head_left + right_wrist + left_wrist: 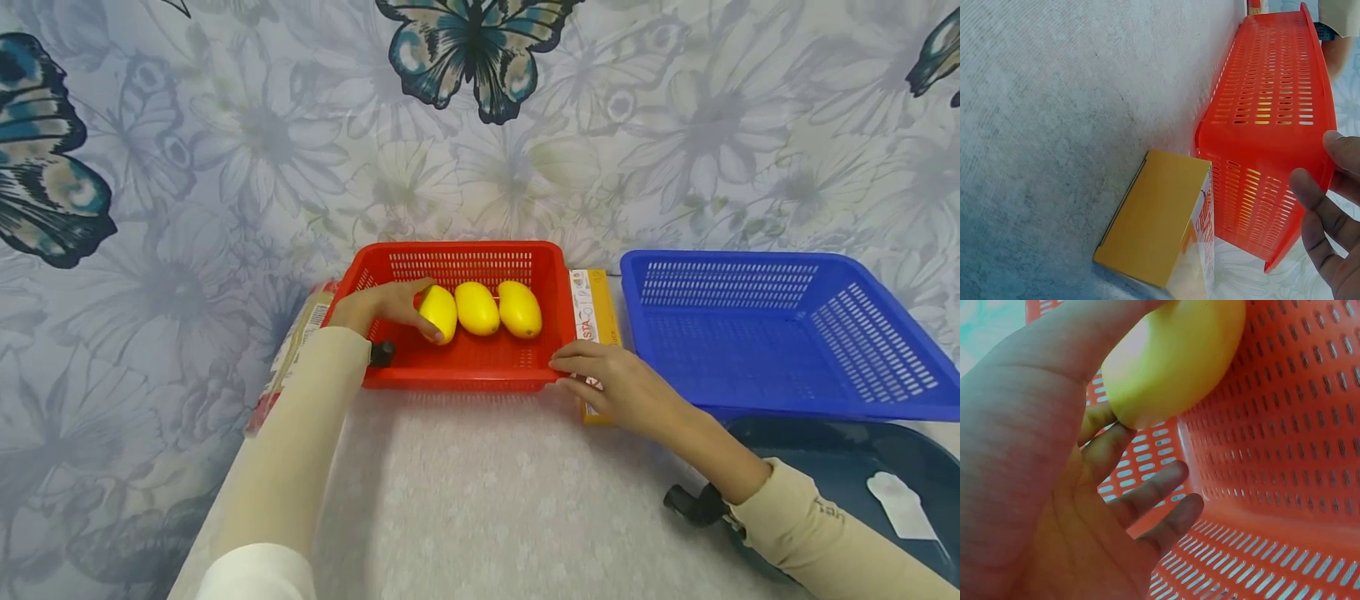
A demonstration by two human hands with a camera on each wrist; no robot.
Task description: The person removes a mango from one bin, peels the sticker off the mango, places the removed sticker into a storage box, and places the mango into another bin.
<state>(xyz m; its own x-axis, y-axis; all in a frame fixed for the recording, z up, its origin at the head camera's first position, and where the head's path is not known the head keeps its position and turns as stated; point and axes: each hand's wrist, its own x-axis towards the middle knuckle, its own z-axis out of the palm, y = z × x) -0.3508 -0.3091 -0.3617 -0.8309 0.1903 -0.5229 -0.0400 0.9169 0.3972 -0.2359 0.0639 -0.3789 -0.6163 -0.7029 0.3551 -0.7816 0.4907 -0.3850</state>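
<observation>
A red basket (465, 377) holds three smooth yellow mangoes in a row. Inside it, my left hand (390, 307) grips the leftmost mango (439, 315), thumb on the near side and fingers on the far side. The left wrist view shows that mango (1179, 362) between thumb and fingertips, the other fingers extended below it. The middle mango (477, 308) and the right mango (521, 309) lie beside it. At the basket's front right corner, my right hand (611, 379) pinches the rim, with fingers against the outer wall in the right wrist view.
A yellow pasta box (604, 304) stands between the red basket and a blue basket (720, 333). Left of the red basket lies a packet (296, 342). A dark green basin (825, 450) with a white piece (900, 507) in it sits at the front right.
</observation>
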